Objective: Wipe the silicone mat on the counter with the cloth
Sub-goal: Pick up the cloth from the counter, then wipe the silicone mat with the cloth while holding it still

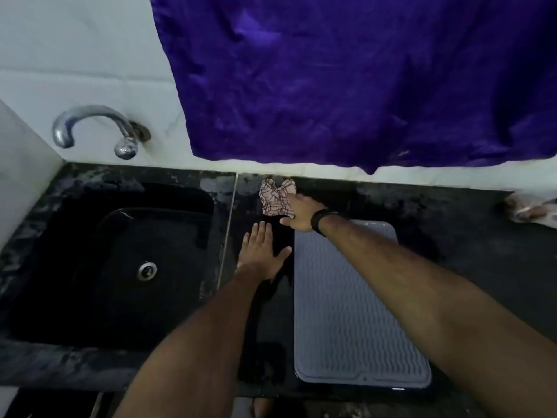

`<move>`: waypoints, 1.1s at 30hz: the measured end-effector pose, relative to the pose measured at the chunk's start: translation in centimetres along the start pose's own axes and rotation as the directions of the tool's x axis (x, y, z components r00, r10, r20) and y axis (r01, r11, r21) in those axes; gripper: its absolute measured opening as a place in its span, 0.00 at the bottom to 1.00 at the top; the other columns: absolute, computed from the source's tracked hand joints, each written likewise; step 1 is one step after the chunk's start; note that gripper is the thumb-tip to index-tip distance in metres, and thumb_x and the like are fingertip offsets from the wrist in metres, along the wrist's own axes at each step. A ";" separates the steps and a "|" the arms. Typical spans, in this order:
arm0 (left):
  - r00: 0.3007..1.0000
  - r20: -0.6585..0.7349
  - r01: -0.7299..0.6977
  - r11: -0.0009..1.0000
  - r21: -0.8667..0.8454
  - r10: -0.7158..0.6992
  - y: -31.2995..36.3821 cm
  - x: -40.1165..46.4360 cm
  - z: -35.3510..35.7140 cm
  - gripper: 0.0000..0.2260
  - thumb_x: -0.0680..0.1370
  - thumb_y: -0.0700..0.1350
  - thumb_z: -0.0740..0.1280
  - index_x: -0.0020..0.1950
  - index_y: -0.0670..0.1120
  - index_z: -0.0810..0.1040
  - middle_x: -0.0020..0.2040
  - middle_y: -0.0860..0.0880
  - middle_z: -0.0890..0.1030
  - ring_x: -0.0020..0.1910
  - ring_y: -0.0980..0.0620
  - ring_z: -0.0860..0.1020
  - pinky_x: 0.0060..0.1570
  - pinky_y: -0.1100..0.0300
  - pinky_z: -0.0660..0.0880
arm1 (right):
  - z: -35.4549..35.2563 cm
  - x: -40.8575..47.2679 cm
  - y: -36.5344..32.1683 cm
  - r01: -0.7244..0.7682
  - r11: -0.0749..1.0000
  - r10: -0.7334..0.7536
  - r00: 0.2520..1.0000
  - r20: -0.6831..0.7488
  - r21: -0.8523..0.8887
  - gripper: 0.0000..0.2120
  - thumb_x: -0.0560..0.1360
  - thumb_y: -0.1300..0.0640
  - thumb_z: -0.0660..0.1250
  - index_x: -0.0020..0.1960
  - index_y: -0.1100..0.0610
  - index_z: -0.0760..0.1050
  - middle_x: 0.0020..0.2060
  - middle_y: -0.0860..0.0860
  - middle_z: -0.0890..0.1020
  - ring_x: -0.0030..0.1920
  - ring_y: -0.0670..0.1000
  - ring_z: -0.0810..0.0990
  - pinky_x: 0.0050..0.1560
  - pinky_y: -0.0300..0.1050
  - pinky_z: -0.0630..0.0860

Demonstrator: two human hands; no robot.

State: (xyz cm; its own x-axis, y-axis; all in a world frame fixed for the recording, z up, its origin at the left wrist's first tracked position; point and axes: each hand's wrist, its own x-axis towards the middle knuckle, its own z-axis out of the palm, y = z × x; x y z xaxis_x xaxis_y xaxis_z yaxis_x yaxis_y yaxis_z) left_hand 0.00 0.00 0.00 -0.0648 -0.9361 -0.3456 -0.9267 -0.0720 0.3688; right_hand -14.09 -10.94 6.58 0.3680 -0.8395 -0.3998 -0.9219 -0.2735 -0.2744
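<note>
Right hand (pixel 298 214): laid on checked cloth (pixel 275 199) at counter's back edge, grip unclear, fingers hidden. Left hand (pixel 262 251): flat, fingers spread, on counter (pixel 452 224) beside silicone mat (pixel 346 321). Mat lies near front edge, apparently unwiped; wiping all remains.

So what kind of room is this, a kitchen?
Probably a kitchen or wash area: a dark sink set in a stone counter, a metal tap on the tiled wall, a ridged mat beside it.
</note>
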 end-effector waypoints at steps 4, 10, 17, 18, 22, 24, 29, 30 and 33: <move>0.998 -0.058 -0.011 1.000 0.018 0.012 -1.2 0.8 4.2 0.41 0.80 0.69 0.48 0.83 0.43 0.42 0.83 0.45 0.42 0.82 0.48 0.38 0.79 0.50 0.37 | 3.0 3.7 -0.9 -0.006 0.999 0.006 1.000 -0.013 0.038 0.40 0.75 0.44 0.67 0.79 0.48 0.49 0.79 0.52 0.51 0.77 0.58 0.51 0.72 0.65 0.59; 0.993 -0.120 -0.023 1.000 -0.010 0.022 -2.2 0.6 8.5 0.45 0.77 0.75 0.44 0.83 0.46 0.38 0.83 0.50 0.37 0.80 0.53 0.32 0.77 0.52 0.31 | 6.7 8.3 -1.2 -0.060 0.998 0.061 0.997 -0.052 0.015 0.46 0.72 0.40 0.70 0.79 0.44 0.45 0.79 0.52 0.42 0.77 0.64 0.44 0.70 0.71 0.55; 0.970 -0.241 0.002 0.999 0.037 0.007 -1.7 0.9 9.5 0.46 0.77 0.76 0.47 0.83 0.45 0.42 0.83 0.49 0.41 0.82 0.51 0.39 0.78 0.49 0.36 | 6.9 10.8 -1.2 -0.078 0.997 0.083 0.960 -0.267 0.028 0.29 0.76 0.60 0.66 0.73 0.46 0.62 0.73 0.56 0.58 0.72 0.65 0.56 0.63 0.70 0.67; 0.970 -0.244 0.007 0.999 0.038 0.003 -1.7 0.9 9.6 0.47 0.77 0.76 0.47 0.83 0.45 0.42 0.83 0.48 0.41 0.82 0.51 0.39 0.78 0.49 0.37 | 6.8 10.7 -1.1 -0.058 0.998 0.064 0.959 -0.276 0.030 0.29 0.75 0.65 0.64 0.72 0.48 0.64 0.72 0.56 0.59 0.72 0.64 0.57 0.63 0.67 0.69; 0.966 -0.260 0.017 0.999 0.048 -0.004 -1.7 1.1 9.8 0.46 0.77 0.77 0.47 0.84 0.47 0.46 0.84 0.48 0.44 0.82 0.49 0.42 0.79 0.47 0.40 | 5.3 10.0 0.4 0.056 0.948 0.080 0.912 -0.403 0.314 0.23 0.75 0.69 0.59 0.68 0.56 0.69 0.66 0.58 0.67 0.65 0.61 0.68 0.64 0.54 0.71; 0.964 -0.266 0.004 0.998 0.059 0.012 -1.8 1.2 9.9 0.43 0.77 0.76 0.47 0.84 0.50 0.47 0.84 0.47 0.45 0.82 0.48 0.42 0.79 0.46 0.40 | 3.7 8.7 1.5 0.099 0.798 0.217 0.873 -0.436 0.595 0.17 0.78 0.66 0.60 0.66 0.57 0.71 0.62 0.58 0.73 0.60 0.57 0.74 0.62 0.48 0.72; 0.970 -0.241 -0.008 0.995 0.095 0.031 -1.8 1.0 9.6 0.41 0.77 0.76 0.43 0.84 0.53 0.49 0.84 0.46 0.45 0.82 0.46 0.42 0.79 0.43 0.40 | 1.1 2.0 6.2 0.215 -0.109 0.447 0.883 -0.146 0.970 0.08 0.79 0.60 0.64 0.57 0.56 0.74 0.55 0.55 0.82 0.55 0.55 0.82 0.53 0.52 0.79; 0.970 -0.244 0.003 0.997 0.082 0.017 -1.5 1.0 9.5 0.41 0.77 0.76 0.43 0.84 0.53 0.51 0.84 0.45 0.46 0.82 0.46 0.43 0.79 0.42 0.39 | 1.2 0.6 7.2 0.204 -0.169 0.459 0.882 -0.106 0.964 0.10 0.77 0.57 0.67 0.58 0.56 0.74 0.55 0.56 0.82 0.55 0.56 0.82 0.54 0.54 0.79; 0.952 -0.306 0.018 1.000 0.023 -0.011 -0.1 1.4 9.1 0.40 0.79 0.73 0.46 0.83 0.48 0.55 0.83 0.44 0.51 0.82 0.46 0.45 0.79 0.42 0.37 | 2.2 -2.5 9.3 0.071 0.048 0.568 0.819 -0.085 0.996 0.23 0.68 0.50 0.77 0.58 0.57 0.75 0.53 0.53 0.84 0.52 0.53 0.84 0.51 0.50 0.80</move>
State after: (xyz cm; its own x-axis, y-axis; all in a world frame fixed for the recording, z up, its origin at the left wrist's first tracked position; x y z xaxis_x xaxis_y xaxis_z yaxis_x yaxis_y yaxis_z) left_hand -3.35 1.81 -8.38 0.0614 -0.9957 -0.0689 -0.9360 -0.0814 0.3425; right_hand -23.34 -10.36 3.05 -0.2326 -0.8827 -0.4084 0.1022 0.3954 -0.9128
